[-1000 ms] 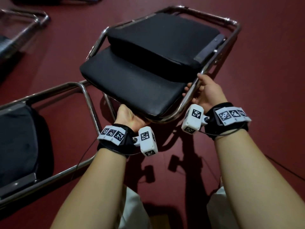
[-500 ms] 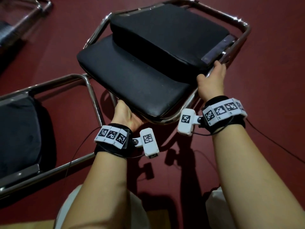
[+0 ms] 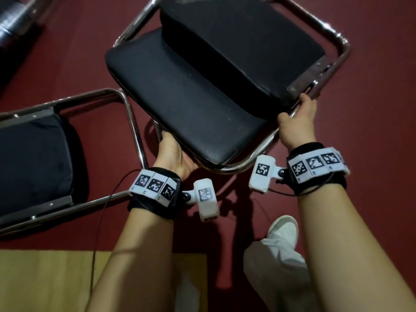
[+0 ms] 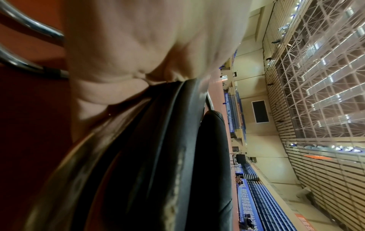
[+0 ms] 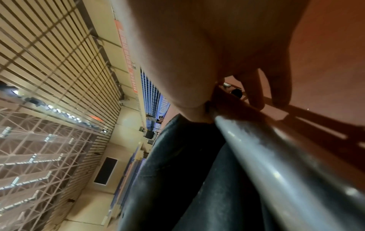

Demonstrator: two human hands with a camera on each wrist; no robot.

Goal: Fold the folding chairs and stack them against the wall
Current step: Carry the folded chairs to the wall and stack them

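I hold a folded chair (image 3: 191,104) with black seat and back cushions and a chrome tube frame, flat above the dark red floor. My left hand (image 3: 172,154) reaches under the near left edge of the seat cushion (image 4: 158,156), its fingers hidden beneath it. My right hand (image 3: 297,122) grips the chrome side tube (image 5: 276,164) at the right, next to the back cushion; its fingers (image 5: 256,93) curl round the tube.
A second folded chair (image 3: 33,158) lies flat on the floor at the left, its chrome frame close to my left wrist. Part of another chair (image 3: 15,16) shows at the top left. A wooden floor strip (image 3: 56,278) and my white shoe (image 3: 283,230) lie below.
My right hand has slid further up the side tube toward the back cushion. The chair has swung nearer and more upright in view; the left hand stays under the seat edge.
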